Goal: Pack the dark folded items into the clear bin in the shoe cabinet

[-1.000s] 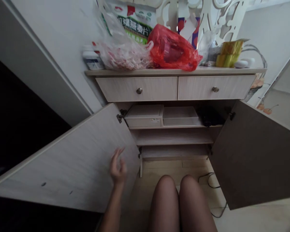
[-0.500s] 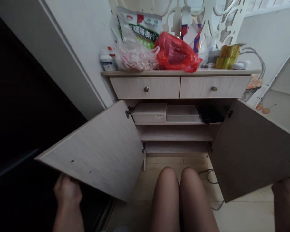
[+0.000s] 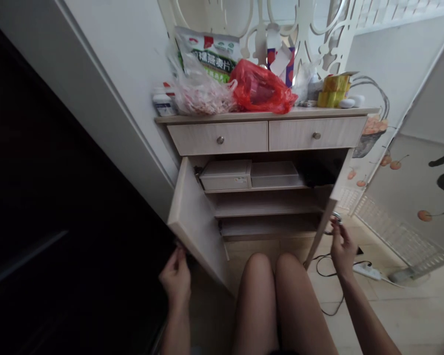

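Note:
A pale wood-grain shoe cabinet (image 3: 266, 130) has its left door (image 3: 196, 222) and right door (image 3: 331, 207) half open, both seen nearly edge-on. My left hand (image 3: 175, 278) grips the lower edge of the left door. My right hand (image 3: 342, 249) reaches the outer side of the right door, its fingers at a small metal knob (image 3: 336, 217). The door partly hides that knob. Between the doors, my own knees (image 3: 270, 291) show at the bottom of the view.
Inside stand two plastic boxes (image 3: 225, 175) on a shelf, with a dark object (image 3: 318, 172) beside them. A red plastic bag (image 3: 261, 88) and an oat packet (image 3: 207, 53) sit on top. A black cable and white power strip (image 3: 366, 271) lie on the floor. A dark panel (image 3: 59, 172) rises at the left.
Both doors have swung from wide open to nearly edge-on. My left hand moved from below the left door to its lower edge, and my right hand came in to the right door.

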`<state>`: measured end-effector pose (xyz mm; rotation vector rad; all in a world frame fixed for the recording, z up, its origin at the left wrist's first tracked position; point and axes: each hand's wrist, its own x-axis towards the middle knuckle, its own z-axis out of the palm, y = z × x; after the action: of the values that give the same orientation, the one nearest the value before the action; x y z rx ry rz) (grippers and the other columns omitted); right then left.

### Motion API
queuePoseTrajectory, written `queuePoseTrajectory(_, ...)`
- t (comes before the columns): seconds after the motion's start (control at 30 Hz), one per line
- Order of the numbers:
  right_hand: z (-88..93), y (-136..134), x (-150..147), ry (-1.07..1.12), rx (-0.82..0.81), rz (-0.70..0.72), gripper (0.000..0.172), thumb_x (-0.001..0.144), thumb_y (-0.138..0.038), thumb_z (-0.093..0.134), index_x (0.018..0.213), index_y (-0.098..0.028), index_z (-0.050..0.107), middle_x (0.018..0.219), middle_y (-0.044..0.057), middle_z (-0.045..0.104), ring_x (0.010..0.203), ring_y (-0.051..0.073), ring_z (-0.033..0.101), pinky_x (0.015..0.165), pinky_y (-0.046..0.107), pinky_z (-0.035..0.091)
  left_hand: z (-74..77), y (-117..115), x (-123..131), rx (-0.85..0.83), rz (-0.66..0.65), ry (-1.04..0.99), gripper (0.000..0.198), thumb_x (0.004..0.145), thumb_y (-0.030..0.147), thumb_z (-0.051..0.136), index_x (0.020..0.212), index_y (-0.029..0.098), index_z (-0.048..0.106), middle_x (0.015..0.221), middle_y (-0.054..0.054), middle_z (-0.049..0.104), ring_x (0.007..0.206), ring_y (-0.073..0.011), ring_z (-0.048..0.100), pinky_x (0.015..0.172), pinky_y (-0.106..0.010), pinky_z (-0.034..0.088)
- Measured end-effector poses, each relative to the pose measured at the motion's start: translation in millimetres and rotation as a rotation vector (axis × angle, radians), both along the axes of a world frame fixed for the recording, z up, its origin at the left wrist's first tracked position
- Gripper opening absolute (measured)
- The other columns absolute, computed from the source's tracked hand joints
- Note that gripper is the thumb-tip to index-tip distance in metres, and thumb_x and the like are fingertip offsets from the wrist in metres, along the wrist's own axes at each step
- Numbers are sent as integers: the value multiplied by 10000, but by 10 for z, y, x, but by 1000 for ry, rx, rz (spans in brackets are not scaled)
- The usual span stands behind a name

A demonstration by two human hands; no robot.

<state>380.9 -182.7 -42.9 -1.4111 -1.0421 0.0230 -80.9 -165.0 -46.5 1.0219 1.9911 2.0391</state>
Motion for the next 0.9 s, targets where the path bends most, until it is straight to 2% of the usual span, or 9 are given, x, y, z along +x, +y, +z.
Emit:
queuePoseTrajectory(0.07,105,216,-179,-46,23,107,474,966,-598,478,1088,-223,741,1078,134,748,1025,318,710,925,489,559,21,101,267,20,-132,35,401,743,675,664,902,325,779,945,-22,813,931,-330,766,910,-547,626)
queuePoseTrajectory(0.13,210,442,-324,-103,-2,185,480,977,-602,474,985,-201,737,1006,124,736,917,278,708,834,427,567,87,252,542,46,-284,121,435,751,685,661,855,279,778,897,-50,810,852,-306,765,831,-480,644)
queuePoseTrajectory(0.23,330,778,-510,-187,-103,229,527,1011,-602,403,942,-188,722,952,108,728,766,226,688,689,344,531,241,571,979,40,-485,284,426,851,618,602,876,230,777,916,-86,805,853,-272,757,811,-414,624)
queuePoseTrajectory(0.3,393,983,-619,-242,-166,228,521,1027,-569,381,931,-184,719,943,101,733,701,194,670,632,304,484,353,825,1268,-17,-543,365,319,888,512,616,889,236,777,946,-78,806,880,-252,753,829,-386,600)
queuePoseTrajectory(0.4,480,1242,-756,-311,-249,220,437,1039,-463,415,929,-177,727,971,94,740,705,170,667,623,273,442,508,1202,1646,-143,-580,444,174,901,357,667,907,233,788,917,-80,808,842,-227,745,782,-322,550)
queuePoseTrajectory(0.53,582,1516,-872,-379,-376,173,334,1038,-376,474,967,-192,743,1003,72,746,777,167,679,644,252,423,660,1560,1962,-296,-576,526,200,949,331,638,977,210,795,941,-104,810,850,-208,733,753,-269,482)
queuePoseTrajectory(0.67,638,1758,-943,-416,-428,160,360,1052,-383,450,1030,-193,755,1020,81,745,827,175,682,680,245,435,763,1731,2095,-406,-555,624,247,997,335,581,1046,210,789,1049,-126,801,908,-207,734,758,-260,447)
queuePoseTrajectory(0.9,653,2051,-1047,-394,-445,143,405,1061,-387,411,1134,-178,750,1061,111,741,875,210,687,725,275,461,900,1937,2257,-509,-511,710,282,1017,346,550,1103,202,777,1076,-145,789,956,-228,731,758,-270,444)
